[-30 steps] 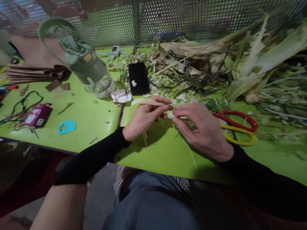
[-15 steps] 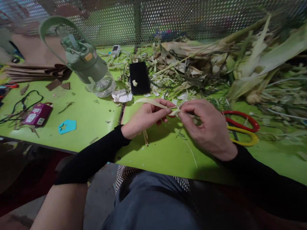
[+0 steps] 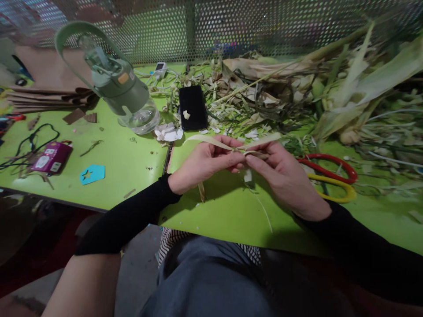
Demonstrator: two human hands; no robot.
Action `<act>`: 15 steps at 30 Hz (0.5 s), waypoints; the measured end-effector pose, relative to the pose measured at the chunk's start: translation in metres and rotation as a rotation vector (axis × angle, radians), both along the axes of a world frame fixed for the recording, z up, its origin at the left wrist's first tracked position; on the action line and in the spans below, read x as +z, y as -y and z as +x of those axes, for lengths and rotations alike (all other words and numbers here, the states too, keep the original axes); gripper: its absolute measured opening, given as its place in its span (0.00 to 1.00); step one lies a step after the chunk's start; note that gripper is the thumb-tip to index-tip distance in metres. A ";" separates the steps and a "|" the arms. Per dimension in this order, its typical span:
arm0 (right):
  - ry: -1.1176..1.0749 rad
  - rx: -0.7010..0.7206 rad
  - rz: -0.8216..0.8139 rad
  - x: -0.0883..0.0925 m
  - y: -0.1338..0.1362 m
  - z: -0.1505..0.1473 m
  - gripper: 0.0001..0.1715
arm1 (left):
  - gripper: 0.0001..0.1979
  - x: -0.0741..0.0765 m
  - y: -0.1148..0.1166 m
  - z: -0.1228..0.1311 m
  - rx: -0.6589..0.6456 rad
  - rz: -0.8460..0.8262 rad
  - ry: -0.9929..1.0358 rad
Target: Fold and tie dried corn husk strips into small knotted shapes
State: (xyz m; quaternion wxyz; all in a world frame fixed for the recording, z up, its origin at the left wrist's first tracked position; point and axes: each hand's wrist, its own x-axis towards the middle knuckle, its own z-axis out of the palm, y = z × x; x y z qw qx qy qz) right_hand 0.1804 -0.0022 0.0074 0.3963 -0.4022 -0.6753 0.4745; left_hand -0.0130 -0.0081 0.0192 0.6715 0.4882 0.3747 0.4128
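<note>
Over the green surface [image 3: 214, 211], pale leaf strips [image 3: 262, 141] are held up.
Head view: the left hand [image 3: 203, 162] and right hand [image 3: 286, 178] have fingers clamped on the strips; the middle bit is hard to see. A black phone [image 3: 193, 103] lies past them.

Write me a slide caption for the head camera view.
Two hands pinch pale strips over a green table, a black phone lying just beyond.

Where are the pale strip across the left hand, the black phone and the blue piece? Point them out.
Pale strip [image 3: 209, 140]: head view, its left stretch.
Black phone [image 3: 195, 105]: head view, middle of its face.
Blue piece [image 3: 97, 174]: head view, solid part beside its cutout.
</note>
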 end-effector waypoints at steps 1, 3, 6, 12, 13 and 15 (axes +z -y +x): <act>-0.030 0.022 -0.059 0.000 0.000 -0.001 0.12 | 0.17 -0.001 -0.001 0.001 0.045 0.004 -0.007; -0.031 0.039 -0.126 0.001 0.002 -0.002 0.14 | 0.15 -0.002 -0.002 0.002 0.131 0.010 -0.012; 0.126 -0.011 -0.028 0.003 0.006 -0.002 0.14 | 0.11 -0.001 -0.005 0.003 0.233 0.021 -0.029; 0.611 -0.054 0.821 0.006 0.009 0.001 0.10 | 0.07 0.004 -0.004 0.005 0.272 0.038 -0.109; 0.672 -0.025 0.932 0.007 0.009 0.002 0.09 | 0.07 0.004 -0.003 0.005 0.268 0.057 -0.120; 0.759 0.015 1.110 0.009 0.009 0.003 0.07 | 0.07 0.002 -0.002 0.005 0.265 0.102 -0.140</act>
